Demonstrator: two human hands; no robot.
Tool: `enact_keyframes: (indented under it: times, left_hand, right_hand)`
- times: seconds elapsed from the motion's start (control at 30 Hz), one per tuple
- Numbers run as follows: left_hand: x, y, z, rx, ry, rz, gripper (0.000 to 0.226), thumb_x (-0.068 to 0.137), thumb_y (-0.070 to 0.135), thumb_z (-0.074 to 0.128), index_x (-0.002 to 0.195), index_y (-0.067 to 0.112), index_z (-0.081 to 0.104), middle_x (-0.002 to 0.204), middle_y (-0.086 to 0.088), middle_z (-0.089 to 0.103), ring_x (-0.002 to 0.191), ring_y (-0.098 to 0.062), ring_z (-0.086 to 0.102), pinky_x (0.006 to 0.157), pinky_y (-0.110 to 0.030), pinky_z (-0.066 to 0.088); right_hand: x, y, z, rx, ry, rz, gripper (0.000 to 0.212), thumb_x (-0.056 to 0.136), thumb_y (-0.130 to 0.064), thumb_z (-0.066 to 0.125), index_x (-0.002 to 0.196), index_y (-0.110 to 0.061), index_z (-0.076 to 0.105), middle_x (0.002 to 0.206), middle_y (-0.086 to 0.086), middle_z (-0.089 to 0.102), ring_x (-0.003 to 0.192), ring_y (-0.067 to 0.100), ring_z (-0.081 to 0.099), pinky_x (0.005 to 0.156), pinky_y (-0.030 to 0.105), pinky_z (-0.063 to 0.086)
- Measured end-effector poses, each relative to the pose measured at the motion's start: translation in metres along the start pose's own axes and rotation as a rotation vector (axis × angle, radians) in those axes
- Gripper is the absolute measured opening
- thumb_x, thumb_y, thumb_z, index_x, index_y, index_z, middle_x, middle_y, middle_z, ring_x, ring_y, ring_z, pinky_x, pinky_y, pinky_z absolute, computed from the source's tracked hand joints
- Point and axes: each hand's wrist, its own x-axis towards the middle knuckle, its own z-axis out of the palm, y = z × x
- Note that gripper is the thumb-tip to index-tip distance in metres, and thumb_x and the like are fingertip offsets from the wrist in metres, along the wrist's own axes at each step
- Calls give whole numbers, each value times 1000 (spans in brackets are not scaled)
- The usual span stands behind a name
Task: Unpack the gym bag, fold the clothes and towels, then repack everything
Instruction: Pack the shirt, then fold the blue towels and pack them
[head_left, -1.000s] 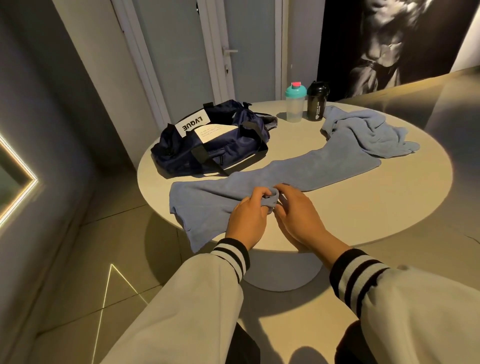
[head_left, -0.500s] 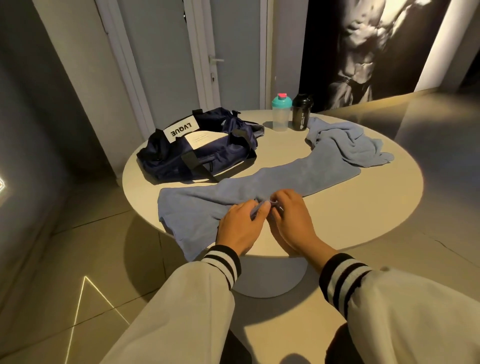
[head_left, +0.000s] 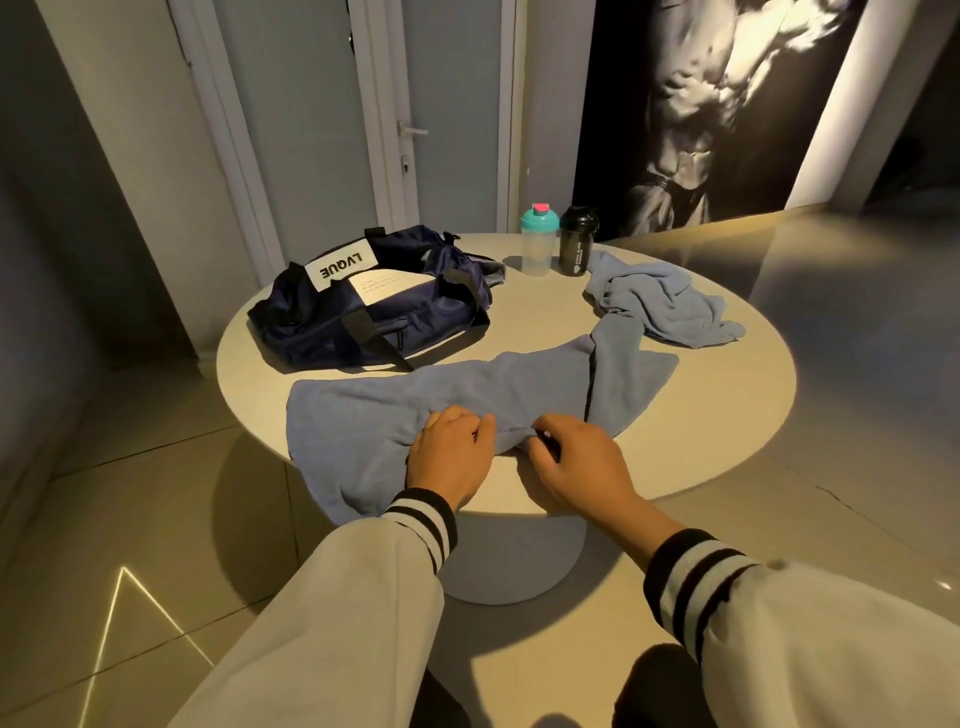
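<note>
Left hand (head_left: 451, 457) and right hand (head_left: 574, 467) side by side at near edge of round tabletop (head_left: 737, 415), each pinching near hem of blue towel (head_left: 441, 400). Towel's left end hangs over edge. Gym bag (head_left: 363, 312) far left.

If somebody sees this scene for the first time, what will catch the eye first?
First, the long blue towel spread across the round table, with the left hand and right hand gripping its near edge. Behind it, at the left, lies the navy gym bag; at the far edge stand a teal-lidded bottle and a black bottle. A large black-and-white mural fills the wall behind.
</note>
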Motion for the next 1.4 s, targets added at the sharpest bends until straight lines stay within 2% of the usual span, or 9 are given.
enact_keyframes:
  times: [0.27,0.4,0.53,0.6,0.7,0.87,1.07,1.2,1.4]
  left_hand:
    - [-14,5,-19,31,-62,-15,35,101,41,46,122,21,66,135,4,58,125,-20,50,109,-40,40]
    - [-15,1,-32,132,-32,-137,40,97,48,43,79,17,61,89,-3,65,87,-23,60,85,-41,53]
    - [-18,18,-28,333,-2,-52,30,99,45,45,92,20,59,105,-1,59,104,-24,54,96,-40,45]
    - [-16,24,-18,159,6,99,12,95,36,53,97,26,58,111,2,58,111,-22,50,98,-37,42]
    - [-12,35,-6,-58,-272,242,44,93,29,59,136,33,52,144,3,50,135,-21,40,114,-42,35]
    - [0,43,-5,203,-593,232,65,97,42,52,156,42,24,169,5,8,156,-25,0,125,-52,4]
    - [8,65,5,-104,-307,177,19,95,21,55,103,37,63,136,4,53,131,-18,44,118,-44,26]
    - [13,92,19,-477,-265,50,30,108,21,38,132,26,55,136,-2,57,115,-16,55,89,-22,47]
    - [30,97,48,-149,-299,81,50,107,49,27,156,40,24,152,0,44,143,-26,31,118,-47,24]
  right_hand:
    - [-3,12,-24,70,-113,-19,25,99,-36,51,85,-24,68,84,-5,61,81,12,55,66,32,46]
    - [-1,29,-11,-175,-210,153,31,101,-43,43,123,-33,62,125,-3,56,122,20,46,95,38,32]
    - [4,29,-12,-262,-441,239,61,95,-65,28,149,-36,33,156,3,28,147,25,17,116,57,11]
    - [6,29,-16,-223,-454,232,84,79,-78,25,149,-31,33,148,7,30,142,29,19,116,53,21]
    - [0,44,-26,-138,-191,315,68,85,-65,46,138,-22,47,135,13,35,132,34,26,110,43,30]
    - [-2,62,-37,-303,-266,576,61,92,-65,40,142,-29,38,139,19,40,132,39,30,105,48,26]
    - [12,52,-30,153,-68,384,44,103,-25,49,146,-19,46,144,9,40,130,29,45,111,36,31]
    - [25,46,-36,517,99,336,35,107,-16,41,139,-15,55,135,5,45,118,11,46,104,18,31]
    - [49,53,-38,751,136,417,30,104,-6,44,119,-14,68,116,-2,59,109,11,57,100,27,48]
